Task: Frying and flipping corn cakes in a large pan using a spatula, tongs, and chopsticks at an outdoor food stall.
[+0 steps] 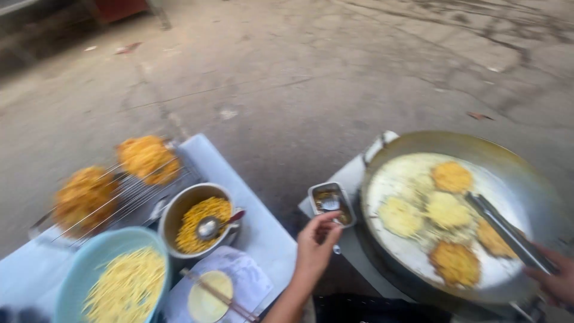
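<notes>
A wide metal frying pan (pixel 526 179) at the right holds pale, bubbling oil with several round yellow and golden fritters (pixel 445 209). My right hand (pixel 553 278) at the lower right grips long metal tongs (pixel 505 227) that reach over the fritters. My left hand (pixel 317 242) is in the middle, fingers closed at the edge of a small rectangular metal tray (pixel 332 200) next to the pan; what the fingers pinch is too blurred to tell.
On the white table at the left stand a metal pot (pixel 179 209) of shredded yellow mix with a ladle (pixel 212 227), a blue bowl (pixel 81 266) of pale shreds, a wire rack (pixel 134 194) with fried fritters, and chopsticks (pixel 218 296) across a small batter bowl. Cracked pavement lies beyond.
</notes>
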